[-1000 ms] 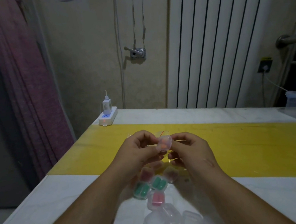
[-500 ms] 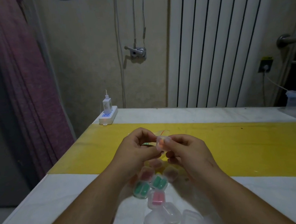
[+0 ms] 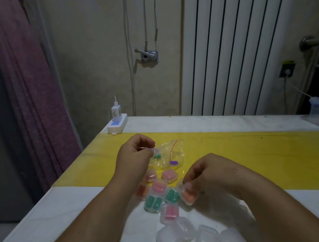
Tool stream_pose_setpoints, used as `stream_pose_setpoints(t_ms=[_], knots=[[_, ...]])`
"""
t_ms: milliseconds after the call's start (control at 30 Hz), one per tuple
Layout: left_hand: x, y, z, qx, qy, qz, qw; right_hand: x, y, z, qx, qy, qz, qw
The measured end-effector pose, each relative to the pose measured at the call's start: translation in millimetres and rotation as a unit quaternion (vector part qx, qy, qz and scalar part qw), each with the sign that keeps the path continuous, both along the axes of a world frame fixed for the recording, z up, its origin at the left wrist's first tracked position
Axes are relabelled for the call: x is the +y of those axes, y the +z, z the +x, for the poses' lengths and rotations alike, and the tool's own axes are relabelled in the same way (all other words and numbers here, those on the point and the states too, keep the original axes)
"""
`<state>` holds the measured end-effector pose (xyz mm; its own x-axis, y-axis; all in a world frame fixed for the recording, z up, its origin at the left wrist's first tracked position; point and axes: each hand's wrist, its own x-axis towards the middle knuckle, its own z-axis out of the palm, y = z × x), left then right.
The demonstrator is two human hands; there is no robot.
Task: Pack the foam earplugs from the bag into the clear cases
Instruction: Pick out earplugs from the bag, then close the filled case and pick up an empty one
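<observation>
Head view: filled cases set down by one hand, the bag held by the other.

The hands are held apart over the table [image 3: 66, 217]. The clear bag [image 3: 174, 151] is lying on the yellow strip [image 3: 256, 160] toward the table's left edge, and its left side is pinched by the curled fingers of the left hand [image 3: 134, 156]; a green earplug [image 3: 156, 156] and a purple earplug [image 3: 173, 162] are seen inside. The orange case [image 3: 189, 196] is gripped by the fingertips of the right hand [image 3: 208, 174], just beside the filled cases [image 3: 153, 202] clustered between the hands. The empty cases [image 3: 185, 235] are grouped toward the near edge. A power strip [image 3: 117, 124] is placed at the far left corner.
</observation>
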<state>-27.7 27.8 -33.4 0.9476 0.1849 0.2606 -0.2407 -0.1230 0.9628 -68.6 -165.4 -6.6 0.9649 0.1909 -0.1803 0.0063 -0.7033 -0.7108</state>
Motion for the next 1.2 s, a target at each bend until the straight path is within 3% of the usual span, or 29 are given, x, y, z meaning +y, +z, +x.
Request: stream_pose_setpoints(t_ms=[267,367,500,700,833,1200], knots=[[7,-9,10,-0.008,0.073,0.071,0.995,16,-19,7,-0.097,-0.025,-0.105,0.989],[10,-14,14,-0.007,0.095,0.159,0.983,16,-20,11,-0.139,-0.069,-0.06,0.986],[15,-15,16,0.002,0.165,0.348,0.923,15,-19,22,-0.181,-0.106,-0.026,0.977],[20,-14,20,0.048,0.164,0.332,0.928,24,-25,45,-0.157,-0.099,-0.044,0.982],[18,-14,19,0.055,0.139,0.336,0.93,37,-26,58,-0.212,-0.132,-0.053,0.967],[17,-22,24,0.061,0.123,0.319,0.938,70,-20,89,-0.148,-0.037,-0.164,0.975]])
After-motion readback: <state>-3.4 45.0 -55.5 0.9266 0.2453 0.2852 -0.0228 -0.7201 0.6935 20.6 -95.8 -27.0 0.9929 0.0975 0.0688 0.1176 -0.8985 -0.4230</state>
